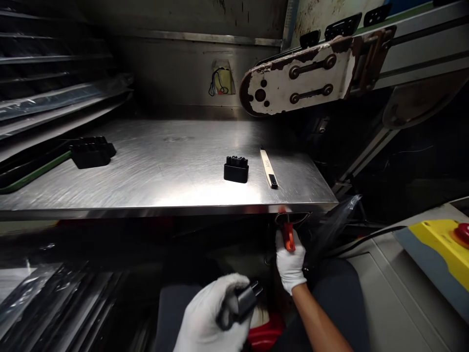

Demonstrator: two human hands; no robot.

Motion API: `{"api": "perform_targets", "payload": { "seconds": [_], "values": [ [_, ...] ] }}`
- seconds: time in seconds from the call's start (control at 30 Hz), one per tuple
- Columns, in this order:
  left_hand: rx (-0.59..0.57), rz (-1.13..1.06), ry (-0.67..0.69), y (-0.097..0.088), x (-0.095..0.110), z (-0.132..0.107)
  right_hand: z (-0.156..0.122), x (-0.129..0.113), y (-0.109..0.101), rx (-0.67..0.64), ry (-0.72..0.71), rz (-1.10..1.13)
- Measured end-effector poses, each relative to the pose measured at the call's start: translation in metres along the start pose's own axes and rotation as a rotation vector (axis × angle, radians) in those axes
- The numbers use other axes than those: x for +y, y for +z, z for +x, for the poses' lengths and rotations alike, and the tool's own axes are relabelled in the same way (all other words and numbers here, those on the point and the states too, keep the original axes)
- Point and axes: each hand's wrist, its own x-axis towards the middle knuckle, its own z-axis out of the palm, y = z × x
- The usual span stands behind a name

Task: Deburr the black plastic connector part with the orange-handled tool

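The left hand [214,315] has its fingers closed round a black plastic part [245,300]; the right hand [290,261] grips an orange-handled tool [288,236] under the bench [164,195] edge. A loose grip could drop the part.

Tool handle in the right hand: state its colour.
Orange-red handle, gripped by the white-gloved right hand; head view.

left hand [214,315]: white knit glove | right hand [290,261]: white glove, forearm bare

Dim workshop; scratched steel bench [157,171] (glare at centre); worn conveyor [304,78] overhead; yellow control box [439,244] right.
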Motion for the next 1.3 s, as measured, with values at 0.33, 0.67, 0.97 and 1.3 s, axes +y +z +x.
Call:
{"api": "perform_targets", "payload": {
  "seconds": [0.33, 0.67, 0.97, 1.3],
  "values": [
    [0.078, -0.094, -0.132, 0.006, -0.004, -0.002, 0.001, 0.002, 0.0, -0.015, -0.04, 0.036],
    [0.041, -1.117, -0.441, 0.006, 0.001, -0.001, 0.001, 0.009, 0.002, 0.013, -0.044, 0.007],
    [-0.073, -1.492, -0.437, 0.018, -0.014, 0.0, 0.0, 0.009, 0.002, 0.007, -0.035, 0.021],
    [-0.178, -1.817, -0.444, 0.029, -0.014, -0.013, 0.0, 0.008, 0.001, 0.025, -0.028, 0.005]
  ]
}}
